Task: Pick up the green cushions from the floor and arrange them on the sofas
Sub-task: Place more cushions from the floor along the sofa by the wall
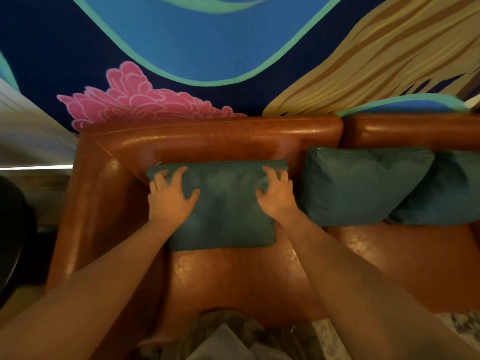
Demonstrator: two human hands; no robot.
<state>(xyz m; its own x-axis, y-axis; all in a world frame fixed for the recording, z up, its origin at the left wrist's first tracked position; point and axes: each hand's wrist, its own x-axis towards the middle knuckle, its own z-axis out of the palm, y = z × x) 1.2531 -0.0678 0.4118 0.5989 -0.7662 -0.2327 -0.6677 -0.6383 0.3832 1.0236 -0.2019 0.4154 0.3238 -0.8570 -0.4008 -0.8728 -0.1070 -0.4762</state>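
Observation:
A green cushion (pixel 223 206) leans against the backrest of a brown leather sofa (pixel 207 141). My left hand (pixel 168 196) grips its upper left part with curled fingers. My right hand (pixel 276 193) grips its upper right part the same way. A second green cushion (pixel 363 185) stands against the backrest just to the right. A third green cushion (pixel 446 193) lies behind it on the neighbouring brown sofa (pixel 415 126), partly hidden and cut off by the frame edge.
Behind the sofas rises a wall mural (pixel 207 48) in blue, pink and tan. The sofa's left armrest (pixel 85 203) borders a dark object (pixel 13 229) at the left edge. Bare seat leather (pixel 233 279) lies in front of the cushion. Patterned fabric (pixel 228 336) shows at the bottom.

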